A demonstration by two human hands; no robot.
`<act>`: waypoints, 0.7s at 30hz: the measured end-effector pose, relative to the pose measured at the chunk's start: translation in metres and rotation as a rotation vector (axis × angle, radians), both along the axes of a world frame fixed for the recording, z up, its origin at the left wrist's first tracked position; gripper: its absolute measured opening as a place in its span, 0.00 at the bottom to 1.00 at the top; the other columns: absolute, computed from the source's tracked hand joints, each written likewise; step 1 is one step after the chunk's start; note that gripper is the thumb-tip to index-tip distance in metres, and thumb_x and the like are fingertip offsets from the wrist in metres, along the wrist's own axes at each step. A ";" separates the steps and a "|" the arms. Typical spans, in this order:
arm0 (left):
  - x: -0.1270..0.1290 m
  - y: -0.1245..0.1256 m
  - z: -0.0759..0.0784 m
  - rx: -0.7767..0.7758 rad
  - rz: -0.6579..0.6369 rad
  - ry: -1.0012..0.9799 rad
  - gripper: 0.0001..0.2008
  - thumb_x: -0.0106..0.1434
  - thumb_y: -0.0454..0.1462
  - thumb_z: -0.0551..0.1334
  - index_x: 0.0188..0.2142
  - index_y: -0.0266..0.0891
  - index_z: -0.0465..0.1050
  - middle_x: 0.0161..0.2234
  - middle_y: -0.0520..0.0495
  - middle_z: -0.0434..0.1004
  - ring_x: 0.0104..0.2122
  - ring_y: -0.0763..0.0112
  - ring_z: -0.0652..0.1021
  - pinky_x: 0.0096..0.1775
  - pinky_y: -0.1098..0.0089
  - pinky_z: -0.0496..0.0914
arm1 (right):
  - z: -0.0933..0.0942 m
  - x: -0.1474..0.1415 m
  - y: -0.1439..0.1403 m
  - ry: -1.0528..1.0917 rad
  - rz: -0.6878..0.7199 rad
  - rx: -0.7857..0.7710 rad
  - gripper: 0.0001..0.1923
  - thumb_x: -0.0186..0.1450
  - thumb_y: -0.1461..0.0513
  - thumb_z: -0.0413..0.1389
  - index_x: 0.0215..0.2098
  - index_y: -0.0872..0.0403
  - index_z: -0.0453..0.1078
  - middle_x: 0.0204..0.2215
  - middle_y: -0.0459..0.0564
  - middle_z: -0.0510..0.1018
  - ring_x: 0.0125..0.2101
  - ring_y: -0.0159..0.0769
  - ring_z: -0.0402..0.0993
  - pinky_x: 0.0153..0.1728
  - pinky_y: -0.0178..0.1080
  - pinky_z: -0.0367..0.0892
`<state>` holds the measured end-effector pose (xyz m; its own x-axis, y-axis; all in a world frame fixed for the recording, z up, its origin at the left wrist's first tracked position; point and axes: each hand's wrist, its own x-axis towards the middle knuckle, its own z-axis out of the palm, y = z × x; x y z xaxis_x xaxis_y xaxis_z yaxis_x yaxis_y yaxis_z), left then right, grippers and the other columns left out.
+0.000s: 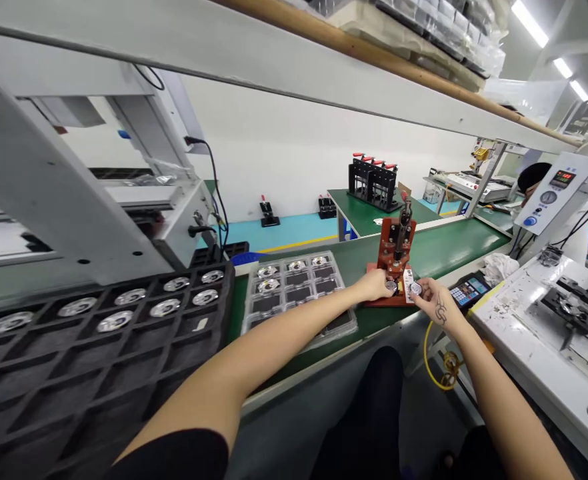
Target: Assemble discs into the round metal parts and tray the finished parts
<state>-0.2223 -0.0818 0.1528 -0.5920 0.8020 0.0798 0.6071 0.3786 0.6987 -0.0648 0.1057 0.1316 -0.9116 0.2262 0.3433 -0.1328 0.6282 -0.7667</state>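
Note:
My left hand (374, 285) rests at the base of a small red press fixture (397, 257) on the green belt, its fingertips on a round metal disc (391, 286). At the fixture's right edge, my right hand (437, 301) pinches a second round metal disc (415, 289). The fixture has a black lever handle with a red knob that stands upright. Both forearms reach forward over the front of the bench.
A clear tray (294, 287) with several discs lies left of the fixture. A black tray (99, 347) of discs fills the near left. A calculator (469, 291), a white machine bench (539, 333) and a control box (557, 193) stand at right. Another person's head shows far right.

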 end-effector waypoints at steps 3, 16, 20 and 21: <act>0.003 -0.012 0.004 0.039 0.004 -0.005 0.13 0.56 0.39 0.73 0.40 0.36 0.81 0.26 0.52 0.77 0.29 0.65 0.78 0.34 0.69 0.69 | -0.011 -0.026 0.001 -0.030 0.061 -0.011 0.20 0.67 0.46 0.61 0.45 0.53 0.72 0.27 0.44 0.72 0.27 0.36 0.70 0.30 0.38 0.68; -0.006 -0.161 0.062 0.253 0.191 -0.389 0.26 0.54 0.47 0.76 0.48 0.40 0.73 0.30 0.54 0.76 0.29 0.68 0.80 0.36 0.65 0.77 | 0.001 -0.077 -0.011 -0.074 0.265 0.149 0.17 0.58 0.55 0.70 0.44 0.50 0.84 0.31 0.46 0.78 0.35 0.41 0.74 0.41 0.41 0.72; 0.005 -0.190 0.073 0.351 0.268 -0.445 0.27 0.53 0.45 0.76 0.48 0.40 0.72 0.32 0.54 0.76 0.30 0.69 0.81 0.40 0.64 0.79 | 0.024 -0.060 0.001 -0.054 0.167 0.163 0.20 0.59 0.45 0.70 0.33 0.52 0.82 0.27 0.47 0.79 0.29 0.40 0.74 0.33 0.40 0.72; 0.009 -0.196 0.076 0.342 0.273 -0.423 0.26 0.54 0.45 0.76 0.48 0.40 0.72 0.30 0.55 0.75 0.30 0.70 0.80 0.38 0.65 0.78 | 0.036 -0.059 0.007 -0.033 0.111 0.159 0.24 0.62 0.41 0.67 0.31 0.53 0.80 0.26 0.48 0.79 0.28 0.41 0.75 0.32 0.40 0.72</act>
